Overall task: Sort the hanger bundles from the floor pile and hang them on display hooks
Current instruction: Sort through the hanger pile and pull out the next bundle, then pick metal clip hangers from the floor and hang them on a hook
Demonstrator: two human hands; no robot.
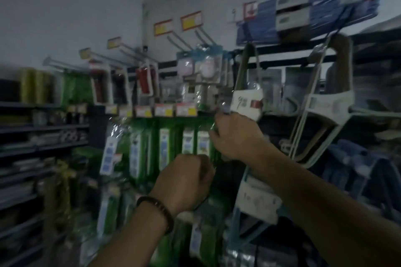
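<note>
The view is dim and blurred. My right hand [235,134] is raised to the display and grips the top of a hanger bundle in clear wrap [214,159], with crinkled plastic showing above its knuckles. Just below it, my left hand [184,181], a bead bracelet on its wrist, is curled into a fist on the lower part of the same bundle. Its fingers are hidden from me. Right of my hands, two banded hanger bundles [247,95] [323,104] hang from the upper rail. A third bundle [256,200] hangs lower, behind my right forearm.
Long display hooks [180,40] with yellow price tags stick out of the wall above. Green packaged goods [163,147] fill the hooks in front of me. Dark shelves [32,130] run along the left, and blue stacked goods [282,21] sit on the top right shelf.
</note>
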